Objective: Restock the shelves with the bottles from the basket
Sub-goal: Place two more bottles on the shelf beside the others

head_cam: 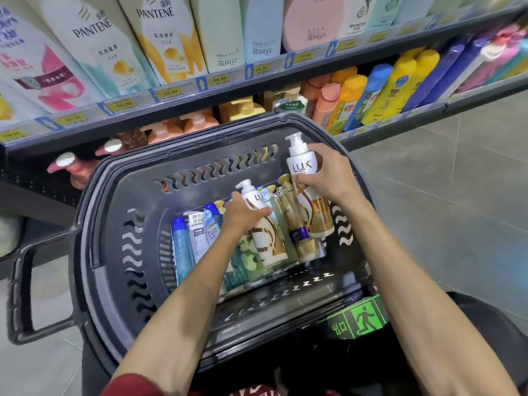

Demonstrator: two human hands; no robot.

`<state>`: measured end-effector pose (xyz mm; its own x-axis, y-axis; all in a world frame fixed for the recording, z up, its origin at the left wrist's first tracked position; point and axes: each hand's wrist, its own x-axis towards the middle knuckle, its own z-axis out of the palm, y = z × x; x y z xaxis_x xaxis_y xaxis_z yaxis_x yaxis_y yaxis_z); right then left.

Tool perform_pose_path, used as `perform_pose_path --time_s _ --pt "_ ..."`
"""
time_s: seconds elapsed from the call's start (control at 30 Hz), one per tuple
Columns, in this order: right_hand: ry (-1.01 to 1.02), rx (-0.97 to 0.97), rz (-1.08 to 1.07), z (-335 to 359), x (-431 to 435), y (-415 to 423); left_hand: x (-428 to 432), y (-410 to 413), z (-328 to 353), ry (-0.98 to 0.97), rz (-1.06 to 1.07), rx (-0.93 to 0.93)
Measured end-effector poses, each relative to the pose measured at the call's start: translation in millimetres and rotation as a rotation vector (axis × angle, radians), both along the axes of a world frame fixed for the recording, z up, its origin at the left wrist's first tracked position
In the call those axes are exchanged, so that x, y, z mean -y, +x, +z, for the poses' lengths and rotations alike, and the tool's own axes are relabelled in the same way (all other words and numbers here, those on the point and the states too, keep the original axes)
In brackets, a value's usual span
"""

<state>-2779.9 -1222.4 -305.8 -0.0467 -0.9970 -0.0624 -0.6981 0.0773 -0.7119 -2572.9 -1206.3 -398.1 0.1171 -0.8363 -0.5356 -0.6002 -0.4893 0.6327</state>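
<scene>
right grip [325,175] holds the raised lux bottle [300,160], one o'clock in the basket [114,195]. left grip [243,214] holds the lower lux bottle [270,242].

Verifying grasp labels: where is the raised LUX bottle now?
Head view, right of centre: right hand grips the raised LUX bottle over the basket, far right corner.

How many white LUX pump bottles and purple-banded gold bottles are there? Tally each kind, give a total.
White LUX pump bottles: 2, one in the left hand, one in the right hand.
Purple-banded gold bottles: 1.
Total: 3.
</scene>
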Motion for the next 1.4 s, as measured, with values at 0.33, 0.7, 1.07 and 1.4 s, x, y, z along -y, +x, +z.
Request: perform_pose_path --time_s 0.33,0.7,1.07,1.4 --pt "0.039 0.177 0.052 13.0 -10.5 2.6 -23.0 21.7 21.3 -0.122 0.097 -0.207" --pt "0.103 0.272 0.120 179.7 -51.8 59.1 -54.0 87.1 249.0 -0.280 0.033 -0.224" --pt "0.063 0.416 0.089 429.9 -67.5 63.5 -83.1 101.0 529.4 -0.426 0.055 -0.286" --pt "0.066 0.643 0.177 605.1 -50.0 34.4 -70.8 79.8 704.1 -0.505 0.136 -0.413"
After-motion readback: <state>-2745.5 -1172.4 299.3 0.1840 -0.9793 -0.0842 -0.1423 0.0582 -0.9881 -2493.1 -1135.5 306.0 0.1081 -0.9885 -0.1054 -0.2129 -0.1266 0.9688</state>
